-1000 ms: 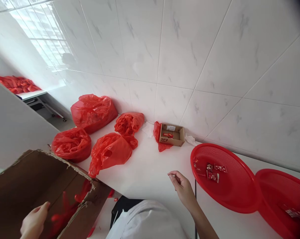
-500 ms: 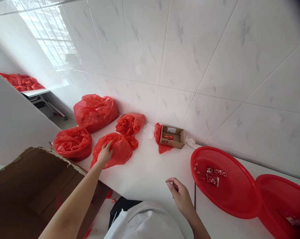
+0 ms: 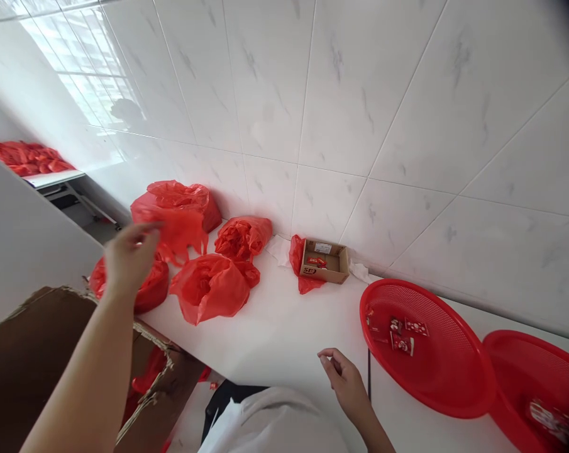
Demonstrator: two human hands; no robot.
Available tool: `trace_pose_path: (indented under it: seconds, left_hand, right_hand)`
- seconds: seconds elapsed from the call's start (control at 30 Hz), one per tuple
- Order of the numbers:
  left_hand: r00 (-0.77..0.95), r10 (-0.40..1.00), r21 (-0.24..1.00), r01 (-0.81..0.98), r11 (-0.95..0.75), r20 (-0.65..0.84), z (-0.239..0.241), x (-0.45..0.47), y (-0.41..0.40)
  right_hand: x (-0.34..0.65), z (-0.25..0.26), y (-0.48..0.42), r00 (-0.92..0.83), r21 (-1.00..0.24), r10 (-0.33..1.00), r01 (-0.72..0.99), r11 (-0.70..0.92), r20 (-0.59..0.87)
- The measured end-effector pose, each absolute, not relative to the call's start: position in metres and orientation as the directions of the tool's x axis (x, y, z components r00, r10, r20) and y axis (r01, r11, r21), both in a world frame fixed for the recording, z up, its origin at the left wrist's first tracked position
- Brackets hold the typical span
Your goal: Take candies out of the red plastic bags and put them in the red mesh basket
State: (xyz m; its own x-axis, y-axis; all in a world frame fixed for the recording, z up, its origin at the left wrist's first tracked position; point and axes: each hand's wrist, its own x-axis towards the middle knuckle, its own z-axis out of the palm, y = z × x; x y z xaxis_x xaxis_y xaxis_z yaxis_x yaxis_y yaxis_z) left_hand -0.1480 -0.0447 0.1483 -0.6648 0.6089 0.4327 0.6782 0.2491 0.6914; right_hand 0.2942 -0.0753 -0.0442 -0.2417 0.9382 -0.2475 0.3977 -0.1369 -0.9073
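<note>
My left hand [image 3: 129, 257] is raised above the table's left end, its fingers pinched on a thin red plastic bag [image 3: 183, 231] that hangs blurred in the air. Below it lie several stuffed red bags: one near the table edge [image 3: 210, 287], one behind it [image 3: 243, 236], one at the left edge [image 3: 153, 290] and a large one by the wall [image 3: 183, 196]. My right hand [image 3: 343, 379] hovers low over the white table [image 3: 284, 327], fingers loosely curled with the thumb and fingertips close; nothing shows in them.
A small cardboard box [image 3: 324, 262] with red packets stands by the tiled wall. Two red mesh baskets [image 3: 425, 352] [image 3: 539, 390] on the right hold a few packets. An open brown carton [image 3: 43, 365] stands below the table's left end.
My left hand left the carton, reached the front red bag, then lifted up and left with a thin red bag. My right hand stayed almost still.
</note>
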Motion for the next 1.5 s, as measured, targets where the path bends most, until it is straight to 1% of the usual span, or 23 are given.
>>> trace_pose_path:
  seconds: [0.03, 0.07, 0.1, 0.13, 0.17, 0.2, 0.23, 0.3, 0.4, 0.5, 0.57, 0.63, 0.73, 0.83, 0.93, 1.0, 1.13, 1.2, 1.27, 1.33, 1.37, 1.43, 1.5]
  left_hand:
    - [-0.706, 0.442, 0.761, 0.644, 0.076, 0.553, 0.16, -0.142, -0.051]
    - [-0.741, 0.327, 0.803, 0.585, -0.115, 0.586, 0.167, -0.133, -0.057]
    - [-0.787, 0.288, 0.833, 0.471, -0.291, 0.546, 0.169, -0.121, -0.061]
    - [-0.824, 0.337, 0.855, 0.3, -0.424, 0.456, 0.166, -0.107, -0.064]
    - [-0.827, 0.452, 0.874, 0.093, -0.476, 0.335, 0.158, -0.09, -0.066]
    - [-0.785, 0.591, 0.889, -0.121, -0.441, 0.187, 0.146, -0.072, -0.066]
    - [-0.696, 0.717, 0.89, -0.296, -0.346, 0.048, 0.13, -0.052, -0.065]
    - [-0.493, 0.852, 0.835, -0.533, -0.137, -0.175, 0.094, -0.009, -0.064]
    - [-0.218, 0.886, 0.655, -0.746, 0.119, -0.409, 0.047, 0.044, -0.069]
    - [-0.109, 0.882, 0.584, -0.785, 0.207, -0.459, 0.025, 0.062, -0.074]
    - [-0.127, 0.885, 0.603, -0.774, 0.193, -0.447, 0.023, 0.055, -0.073]
    - [-0.157, 0.887, 0.621, -0.766, 0.168, -0.434, 0.027, 0.043, -0.069]
    - [-0.126, 0.9, 0.605, -0.778, 0.171, -0.416, 0.037, 0.034, -0.066]
    - [-0.048, 0.92, 0.581, -0.788, 0.204, -0.388, 0.045, 0.043, -0.067]
    - [-0.019, 0.925, 0.573, -0.79, 0.219, -0.379, 0.044, 0.05, -0.065]
    - [-0.083, 0.912, 0.588, -0.786, 0.189, -0.403, 0.039, 0.045, -0.059]
    - [-0.329, 0.84, 0.723, -0.684, 0.102, -0.431, 0.019, 0.016, -0.047]
    - [-0.393, 0.82, 0.816, -0.56, 0.144, -0.415, 0.008, 0.004, -0.045]
    - [-0.418, 0.827, 0.902, -0.371, 0.222, -0.376, 0.001, 0.0, -0.046]
    - [-0.481, 0.842, 0.968, -0.081, 0.237, -0.247, 0.001, 0.009, -0.052]
    - [-0.5, 0.857, 0.975, 0.094, 0.2, -0.128, 0.003, 0.018, -0.056]
    - [-0.427, 0.889, 0.904, 0.425, 0.036, 0.165, 0.01, 0.042, -0.064]
    - [-0.195, 0.91, 0.768, 0.615, -0.178, 0.367, 0.015, 0.069, -0.071]
  right_hand:
    - [0.291, -0.043, -0.074, -0.248, -0.905, 0.935, 0.402, -0.138, -0.253]
    - [0.287, -0.04, -0.072, -0.26, -0.904, 0.93, 0.405, -0.14, -0.26]
    - [0.283, -0.037, -0.07, -0.272, -0.906, 0.926, 0.4, -0.138, -0.262]
    - [0.277, -0.033, -0.067, -0.284, -0.913, 0.924, 0.385, -0.134, -0.255]
    - [0.271, -0.028, -0.065, -0.289, -0.925, 0.927, 0.358, -0.127, -0.239]
    - [0.265, -0.022, -0.063, -0.287, -0.94, 0.933, 0.321, -0.118, -0.216]
    - [0.258, -0.016, -0.061, -0.276, -0.954, 0.942, 0.28, -0.109, -0.189]
    - [0.247, -0.006, -0.057, -0.247, -0.973, 0.959, 0.214, -0.089, -0.142]
    - [0.238, 0.003, -0.052, -0.241, -0.977, 0.965, 0.205, -0.051, -0.101]
    - [0.243, 0.002, -0.051, -0.316, -0.969, 0.946, 0.246, 0.011, -0.069]
    - [0.251, -0.001, -0.051, -0.353, -0.963, 0.932, 0.27, 0.017, -0.083]
    - [0.259, -0.004, -0.051, -0.329, -0.959, 0.938, 0.281, -0.016, -0.112]
    - [0.262, -0.01, -0.048, -0.208, -0.961, 0.969, 0.267, -0.072, -0.131]
    - [0.256, -0.014, -0.045, -0.103, -0.976, 0.99, 0.201, -0.078, -0.1]
    - [0.252, -0.013, -0.041, -0.169, -0.989, 0.982, 0.136, -0.063, -0.086]
    - [0.258, -0.009, -0.038, -0.204, -0.992, 0.974, 0.098, -0.078, -0.097]
    - [0.283, 0.008, -0.031, -0.093, -0.985, 0.985, -0.087, -0.152, -0.144]
    - [0.293, 0.016, -0.029, -0.047, -0.962, 0.985, -0.208, -0.175, -0.169]
    - [0.297, 0.023, -0.027, -0.003, -0.937, 0.984, -0.307, -0.169, -0.177]
    - [0.294, 0.028, -0.026, 0.051, -0.917, 0.979, -0.363, -0.164, -0.196]
    - [0.29, 0.031, -0.026, 0.071, -0.912, 0.976, -0.376, -0.165, -0.206]
    - [0.279, 0.035, -0.027, 0.068, -0.909, 0.976, -0.383, -0.166, -0.207]
    - [0.265, 0.04, -0.03, 0.005, -0.919, 0.984, -0.357, -0.165, -0.179]
